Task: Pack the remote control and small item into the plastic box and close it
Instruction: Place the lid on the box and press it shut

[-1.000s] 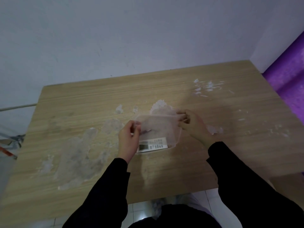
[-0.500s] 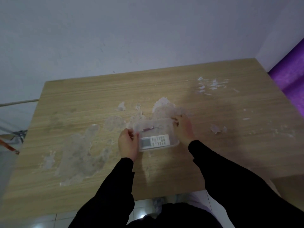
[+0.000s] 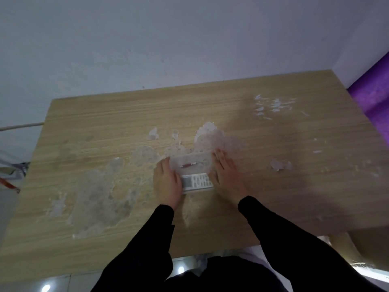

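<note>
Near the middle of the counter (image 3: 273,186), a little toward its near edge, sits the plastic box (image 3: 192,165), with wide bare wood to either side and a long stretch behind it up to the far edge against the wall (image 3: 189,49). Pale scuffed patches (image 3: 101,192) mark the surface left of the box, and smaller white flecks (image 3: 271,105) lie toward the far right corner, well apart from my work. My left hand (image 3: 167,182) presses flat against the box's left end and my right hand (image 3: 227,175) against its right end, so each grip is spread open and laid on the box, clamping it between the palms and not curled round anything. The box is clear and frosted, and its contents show through: the remote control (image 3: 196,181) lies along the near side, white, with a grey screen at its left end and rows of buttons to the right. The small item (image 3: 189,164), slim and reddish with a pale tip, lies nearer the far side, apart from the remote. I cannot tell whether the lid is fully seated.
</note>
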`<state>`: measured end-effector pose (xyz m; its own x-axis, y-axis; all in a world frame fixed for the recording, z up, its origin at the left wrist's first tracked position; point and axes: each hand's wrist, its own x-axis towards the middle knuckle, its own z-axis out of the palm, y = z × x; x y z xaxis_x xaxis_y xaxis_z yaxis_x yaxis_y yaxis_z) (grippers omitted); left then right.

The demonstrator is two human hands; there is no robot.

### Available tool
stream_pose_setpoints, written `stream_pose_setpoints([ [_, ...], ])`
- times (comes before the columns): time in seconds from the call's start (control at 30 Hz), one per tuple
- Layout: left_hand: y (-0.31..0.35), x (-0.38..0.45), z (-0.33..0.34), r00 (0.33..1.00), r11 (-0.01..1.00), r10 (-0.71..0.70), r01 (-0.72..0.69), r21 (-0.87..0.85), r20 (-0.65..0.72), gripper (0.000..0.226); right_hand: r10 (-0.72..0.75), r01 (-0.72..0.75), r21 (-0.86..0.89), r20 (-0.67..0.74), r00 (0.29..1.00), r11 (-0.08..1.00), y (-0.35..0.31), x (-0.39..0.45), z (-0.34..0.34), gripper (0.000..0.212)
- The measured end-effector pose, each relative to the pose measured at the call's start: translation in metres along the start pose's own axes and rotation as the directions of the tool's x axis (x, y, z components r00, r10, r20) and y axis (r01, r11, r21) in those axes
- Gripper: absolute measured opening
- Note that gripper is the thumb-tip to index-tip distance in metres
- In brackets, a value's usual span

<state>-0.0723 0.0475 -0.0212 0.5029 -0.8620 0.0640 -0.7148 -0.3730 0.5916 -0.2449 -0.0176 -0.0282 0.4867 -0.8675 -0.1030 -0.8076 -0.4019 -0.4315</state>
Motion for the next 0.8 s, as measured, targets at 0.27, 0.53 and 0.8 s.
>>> stream_pose_setpoints([
  [0.27, -0.009, 0.005, 0.013, 0.940, 0.930, 0.253, -0.302, 0.211, 0.229, 0.067, -0.024, 0.026, 0.050, -0.039, 0.999, 0.998, 0.001, 0.004, 0.002, 0.070],
  [0.53, -0.010, 0.007, 0.014, 0.939, 0.948, 0.250, -0.287, 0.138, 0.234, 0.072, -0.034, 0.035, 0.009, -0.068, 0.997, 0.999, 0.000, 0.004, 0.000, 0.068],
  [0.8, -0.005, 0.017, 0.012, 0.907, 0.887, 0.245, -0.352, 0.298, 0.343, 0.078, -0.129, 0.127, -0.129, -0.006, 0.992, 0.984, -0.011, 0.024, 0.001, 0.066],
])
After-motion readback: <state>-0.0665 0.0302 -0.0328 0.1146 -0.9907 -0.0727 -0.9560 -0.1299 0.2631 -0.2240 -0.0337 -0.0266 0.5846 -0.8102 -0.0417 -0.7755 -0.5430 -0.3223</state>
